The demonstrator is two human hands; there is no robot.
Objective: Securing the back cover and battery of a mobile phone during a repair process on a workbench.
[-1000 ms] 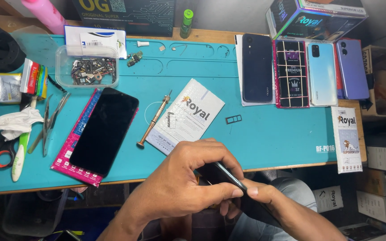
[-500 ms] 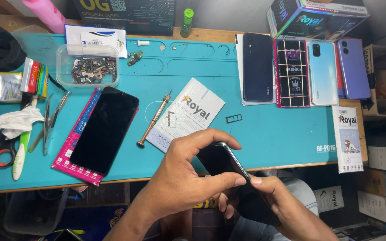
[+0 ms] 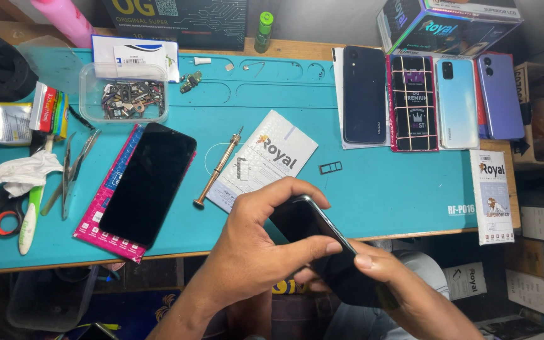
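Hands met over the near edge of the teal work mat [image 3: 373, 189], both closed on a dark phone [image 3: 313, 230] held tilted just off the table. The left hand [image 3: 256, 252] pinched the phone's upper end between thumb and curled fingers; the right hand [image 3: 385, 274] gripped its lower end from beneath. On the mat beyond lay a brass screwdriver [image 3: 218, 169] across a white packet [image 3: 266, 157], a small SIM tray [image 3: 330, 167], and a black screen [image 3: 148, 182] on a pink card
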